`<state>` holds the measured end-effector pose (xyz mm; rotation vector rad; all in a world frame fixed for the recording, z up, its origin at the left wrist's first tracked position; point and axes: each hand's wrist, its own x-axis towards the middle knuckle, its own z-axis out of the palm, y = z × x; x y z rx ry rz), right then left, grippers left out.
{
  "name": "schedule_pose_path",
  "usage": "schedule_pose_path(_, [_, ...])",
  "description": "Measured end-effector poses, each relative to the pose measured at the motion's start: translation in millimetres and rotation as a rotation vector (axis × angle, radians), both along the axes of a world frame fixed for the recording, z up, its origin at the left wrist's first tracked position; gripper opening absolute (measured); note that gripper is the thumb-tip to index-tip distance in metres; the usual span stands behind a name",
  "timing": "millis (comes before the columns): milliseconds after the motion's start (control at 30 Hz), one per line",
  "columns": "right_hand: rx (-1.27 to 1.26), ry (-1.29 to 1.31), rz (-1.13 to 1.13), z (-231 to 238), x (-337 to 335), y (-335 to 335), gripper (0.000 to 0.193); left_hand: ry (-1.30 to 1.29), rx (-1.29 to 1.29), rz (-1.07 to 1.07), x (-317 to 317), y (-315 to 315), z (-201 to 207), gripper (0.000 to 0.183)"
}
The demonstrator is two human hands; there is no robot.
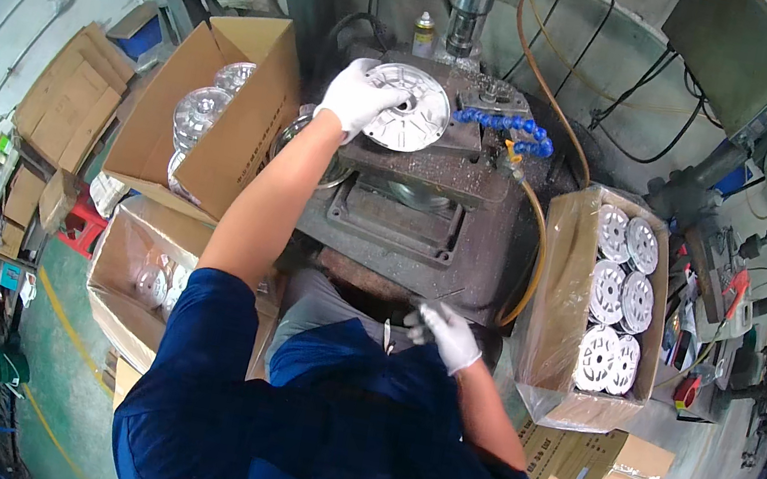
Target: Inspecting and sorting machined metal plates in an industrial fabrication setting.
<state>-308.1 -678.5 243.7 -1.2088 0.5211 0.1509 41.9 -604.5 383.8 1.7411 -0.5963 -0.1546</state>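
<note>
My left hand (355,96), in a white glove, grips a round silver metal disc (410,122) by its left side, thumb on top. The disc has a ribbed pattern and a centre hole, and it is held over the machine's metal block (456,172). My right hand (446,336), also gloved, is near my lap by the front edge of the machine table; its fingers are loosely bent and apart, with nothing visible in them. Below the block lies a rectangular metal die plate (396,224). Another round metal piece (326,172) is partly hidden behind my left forearm.
A tall carton (242,130) with shiny discs stands at left, a plastic-lined carton (122,297) nearer. At right, a carton (548,298) holds stacked discs. A blue jointed hose (500,120) and yellow tube (538,235) cross the machine. A spray can (424,35) stands behind.
</note>
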Motion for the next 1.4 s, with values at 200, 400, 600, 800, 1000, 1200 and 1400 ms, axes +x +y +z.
schedule_pose_path(200, [-0.039,0.164,-0.092,-31.9,-47.1,-1.4,0.035,-0.071,0.377,0.099,17.9,-25.3,-1.4,0.081])
schedule_pose_path(400, [-0.089,0.205,-0.112,-53.4,-56.6,-16.7,0.034,0.093,0.619,-0.141,41.2,-21.4,4.1,0.095])
schedule_pose_path(600, [-0.24,0.159,-0.07,-49.8,-33.3,-18.2,0.037,-0.009,0.65,-0.2,18.1,-16.8,29.6,0.099])
schedule_pose_path(800, [-0.522,0.113,0.022,-50.6,-28.7,-13.3,0.038,-0.013,0.49,-0.162,11.8,-9.6,33.2,0.107])
schedule_pose_path(1000, [-0.513,0.259,0.123,-77.9,-45.1,-15.4,0.047,-0.156,0.391,0.056,18.1,-12.1,-0.9,0.1])
schedule_pose_path(1200, [-0.68,0.258,0.204,-74.9,-48.8,-14.5,0.049,-0.177,0.376,0.028,23.2,-20.0,-4.6,0.095])
schedule_pose_path(1400, [-0.826,0.266,0.293,-38.7,-35.9,-11.4,0.051,0.125,0.47,-0.146,40.2,-23.2,-2.1,0.077])
